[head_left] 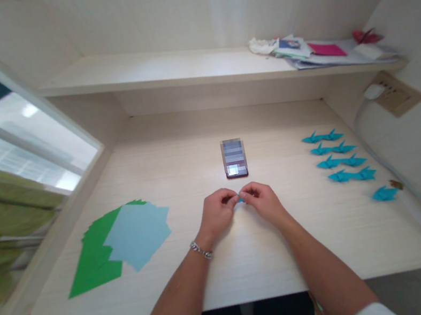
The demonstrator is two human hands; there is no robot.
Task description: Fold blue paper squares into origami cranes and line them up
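My left hand [219, 211] and my right hand [262, 201] meet at the middle of the desk [181, 173]. Both pinch a small teal folded paper piece [239, 199] between their fingertips; most of it is hidden by the fingers. A silver bracelet [201, 250] sits on my left wrist. A phone [234, 158] lies flat just beyond the hands. To the left lies a stack of paper sheets, a light blue sheet [138, 234] on top of green ones [95, 256].
Several teal folded paper cranes [336, 157] lie in paired rows at the right, with one more [385, 194] nearer the wall. A shelf [178, 68] above carries papers [314, 49]. A white cable [382, 160] runs from a wall socket [392, 93].
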